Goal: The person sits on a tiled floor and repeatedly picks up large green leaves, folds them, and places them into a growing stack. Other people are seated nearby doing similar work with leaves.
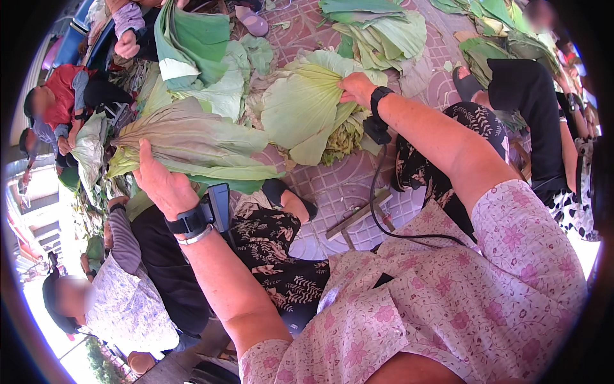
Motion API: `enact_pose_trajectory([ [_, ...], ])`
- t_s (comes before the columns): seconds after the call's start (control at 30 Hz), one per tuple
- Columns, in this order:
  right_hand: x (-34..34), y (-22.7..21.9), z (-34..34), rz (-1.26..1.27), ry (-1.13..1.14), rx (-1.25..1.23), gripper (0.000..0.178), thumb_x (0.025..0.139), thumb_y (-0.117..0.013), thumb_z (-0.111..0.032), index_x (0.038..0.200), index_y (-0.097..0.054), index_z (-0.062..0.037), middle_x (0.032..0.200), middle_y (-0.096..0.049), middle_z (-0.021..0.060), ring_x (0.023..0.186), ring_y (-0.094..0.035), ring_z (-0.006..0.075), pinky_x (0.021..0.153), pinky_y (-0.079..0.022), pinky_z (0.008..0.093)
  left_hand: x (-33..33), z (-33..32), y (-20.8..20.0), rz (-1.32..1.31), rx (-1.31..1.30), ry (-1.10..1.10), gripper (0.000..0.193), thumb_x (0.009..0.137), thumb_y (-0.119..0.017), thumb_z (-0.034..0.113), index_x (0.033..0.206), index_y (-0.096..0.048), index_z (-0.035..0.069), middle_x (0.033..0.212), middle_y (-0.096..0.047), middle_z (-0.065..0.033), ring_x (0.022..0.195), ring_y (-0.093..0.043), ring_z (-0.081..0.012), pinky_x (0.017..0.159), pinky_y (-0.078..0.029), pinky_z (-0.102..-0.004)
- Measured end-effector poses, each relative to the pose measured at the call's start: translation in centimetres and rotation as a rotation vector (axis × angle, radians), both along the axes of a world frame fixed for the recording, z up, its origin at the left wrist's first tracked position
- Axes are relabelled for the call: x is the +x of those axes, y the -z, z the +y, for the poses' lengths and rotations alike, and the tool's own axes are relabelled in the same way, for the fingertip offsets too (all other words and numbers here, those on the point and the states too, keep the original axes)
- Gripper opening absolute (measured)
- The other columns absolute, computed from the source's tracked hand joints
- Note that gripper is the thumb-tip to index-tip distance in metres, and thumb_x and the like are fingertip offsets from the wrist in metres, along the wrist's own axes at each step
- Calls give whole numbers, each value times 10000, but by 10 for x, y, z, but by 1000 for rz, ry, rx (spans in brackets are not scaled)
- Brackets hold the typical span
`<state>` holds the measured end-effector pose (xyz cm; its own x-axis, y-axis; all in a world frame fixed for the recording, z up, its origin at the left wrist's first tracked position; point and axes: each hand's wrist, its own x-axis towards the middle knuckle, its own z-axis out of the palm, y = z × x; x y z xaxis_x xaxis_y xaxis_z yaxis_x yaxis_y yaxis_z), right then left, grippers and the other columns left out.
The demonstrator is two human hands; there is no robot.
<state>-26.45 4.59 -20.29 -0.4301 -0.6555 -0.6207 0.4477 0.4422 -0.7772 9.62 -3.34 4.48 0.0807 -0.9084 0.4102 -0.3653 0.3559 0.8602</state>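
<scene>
My left hand grips folded lotus leaves, thumb on top and fingers hidden beneath. These leaves look brownish and dry along one side and green below. Farther right, my right hand is closed on the vein centre of a pale green lotus leaf, which fans out to the left. Beneath and beside that leaf lie crumpled yellow-green leaf pieces. Wristbands with small devices sit on both my wrists, and a black cable runs down from the right one.
More lotus leaves lie in piles on the reddish patterned paving. Another person holds up a dark green leaf bundle ahead. People sit close on my left and right. A metal-like bar lies by my feet.
</scene>
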Motion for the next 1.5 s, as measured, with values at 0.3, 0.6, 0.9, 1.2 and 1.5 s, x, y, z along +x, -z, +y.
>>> enact_pose_trajectory([
  [0.3, -19, -14, -13, 688, -285, 195, 237, 837, -635, -156, 941, -656, 56, 848, -669, 163, 738, -689, 276, 644, -560, 374, -29, 14, 3, 519, 488, 169, 379, 895, -642, 119, 1241, -539, 4, 1163, -624, -121, 1048, -598, -261, 940, -472, -382],
  [0.6, 95, -182, -28, 554, -376, -680, 373, 836, -676, -345, 1000, -670, -9, 953, -687, 193, 901, -658, 326, 817, -512, 389, -71, 28, 34, 766, 753, 518, 425, 909, -670, 136, 1288, -509, 28, 1215, -609, -82, 1093, -598, -211, 983, -472, -371],
  [0.9, 105, -214, -9, 835, -470, -603, 518, 770, -714, -431, 1011, -656, 24, 890, -684, 201, 848, -664, 336, 763, -514, 415, -90, 49, 32, 710, 739, 737, 388, 942, -612, 116, 1306, -505, 36, 1254, -594, -71, 1133, -577, -179, 992, -456, -342],
  [1.2, 83, -218, -13, 1022, -571, -576, 318, 720, -727, -304, 862, -633, -36, 745, -637, 156, 695, -617, 338, 625, -472, 429, -88, 44, 41, 712, 770, 707, 358, 953, -576, 105, 1296, -509, 24, 1263, -598, -77, 1149, -571, -186, 1030, -420, -347],
  [1.5, 33, -218, -23, 940, -571, -499, 260, 853, -666, -245, 823, -527, -28, 621, -562, 83, 458, -527, 179, 497, -440, 335, -36, -3, 19, 696, 648, 342, 347, 939, -599, 126, 1250, -523, -9, 1221, -611, -112, 1100, -597, -227, 987, -465, -379],
])
